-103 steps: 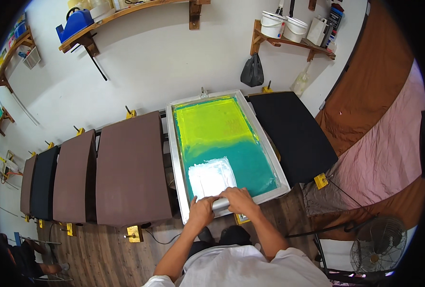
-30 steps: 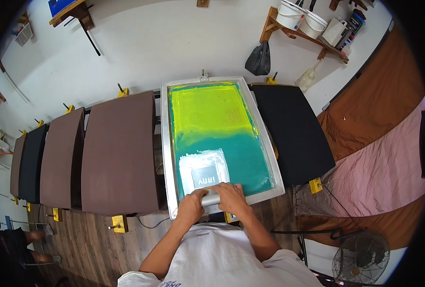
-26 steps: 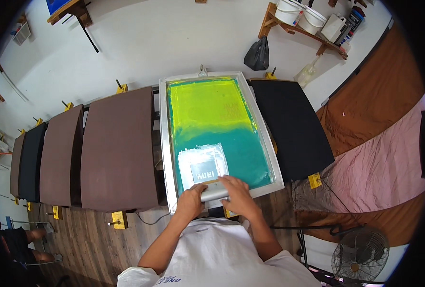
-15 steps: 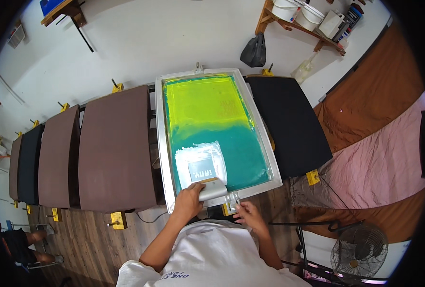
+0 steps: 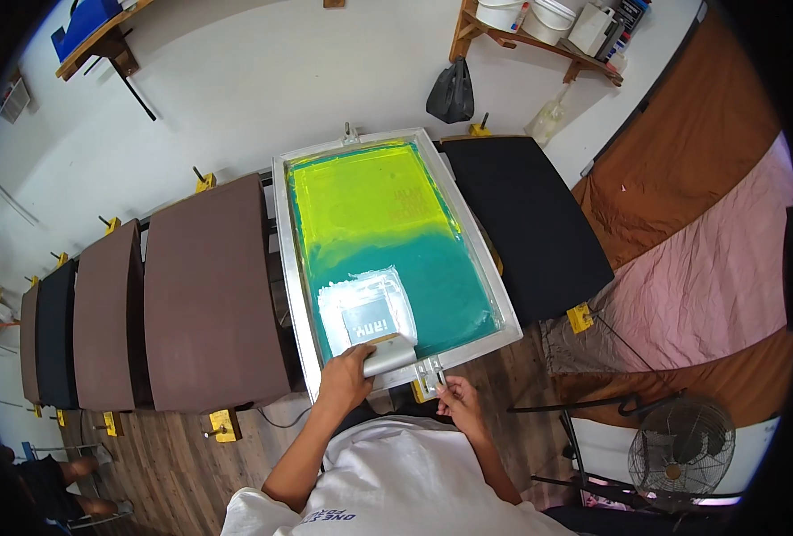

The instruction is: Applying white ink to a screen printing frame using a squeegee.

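Observation:
A metal-framed screen (image 5: 476, 253) with yellow ink at its far half, teal below and a white ink patch (image 5: 350, 290) lies over the platens at centre. My left hand (image 5: 345, 381) grips a silver squeegee (image 5: 389, 353) with a wooden strip, resting on the near edge of the white patch, where pale lettering shows. My right hand (image 5: 459, 400) is closed on a metal clamp (image 5: 429, 377) at the screen's front edge.
Brown platens (image 5: 206, 295) line up on the left, a black platen (image 5: 529, 223) stands right. Shelves (image 5: 526, 40) with tubs are on the wall. Draped fabric (image 5: 673, 295) and a wire fan (image 5: 680, 451) are at right. A person's legs (image 5: 79, 482) show at lower left.
My right hand has left the squeegee and moved down to the front clamp. My left hand stays on the squeegee. The white patch now shows pale lettering, absent in the oldest frame.

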Demonstrator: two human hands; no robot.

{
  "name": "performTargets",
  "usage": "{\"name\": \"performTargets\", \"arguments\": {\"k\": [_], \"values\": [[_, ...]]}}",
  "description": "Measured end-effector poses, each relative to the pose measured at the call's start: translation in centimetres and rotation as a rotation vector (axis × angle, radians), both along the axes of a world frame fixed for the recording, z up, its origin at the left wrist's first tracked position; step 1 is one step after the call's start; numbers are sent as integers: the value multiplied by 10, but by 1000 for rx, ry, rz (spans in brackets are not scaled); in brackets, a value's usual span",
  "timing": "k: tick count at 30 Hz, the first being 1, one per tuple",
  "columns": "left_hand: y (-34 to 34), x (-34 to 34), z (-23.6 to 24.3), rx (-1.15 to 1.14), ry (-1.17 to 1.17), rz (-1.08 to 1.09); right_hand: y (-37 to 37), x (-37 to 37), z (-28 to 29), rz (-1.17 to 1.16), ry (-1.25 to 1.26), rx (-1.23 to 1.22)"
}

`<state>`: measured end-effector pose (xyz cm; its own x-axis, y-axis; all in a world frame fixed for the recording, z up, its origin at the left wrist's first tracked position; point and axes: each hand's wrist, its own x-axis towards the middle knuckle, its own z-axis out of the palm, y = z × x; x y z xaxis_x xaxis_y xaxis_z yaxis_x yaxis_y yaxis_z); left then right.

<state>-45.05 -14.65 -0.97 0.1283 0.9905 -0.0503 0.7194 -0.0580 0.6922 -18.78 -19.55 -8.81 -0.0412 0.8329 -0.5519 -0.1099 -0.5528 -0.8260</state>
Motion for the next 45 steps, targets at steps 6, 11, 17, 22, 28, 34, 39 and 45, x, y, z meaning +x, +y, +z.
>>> {"name": "performTargets", "arguments": {"k": [6,11,17,22,28,34,39,45], "values": [[2,0,16,11,65,21,-1,-7,-3,-52,-209,190],[5,-3,11,43,142,-11,0,-9,-8,-83,-283,252],[4,-5,11,17,117,-8,-2,-19,-13,-124,-453,384],[2,-7,8,27,114,-14,-5,-27,8,-117,-501,394],[2,-4,10,31,118,-19,-6,-23,3,-111,-528,394],[3,-5,16,3,107,4,-9,-17,-9,-128,-382,338],[3,-2,21,-19,124,-34,-7,-13,-9,-73,-316,379],[7,-2,25,-16,134,-28,0,-20,30,50,-465,374]]}}
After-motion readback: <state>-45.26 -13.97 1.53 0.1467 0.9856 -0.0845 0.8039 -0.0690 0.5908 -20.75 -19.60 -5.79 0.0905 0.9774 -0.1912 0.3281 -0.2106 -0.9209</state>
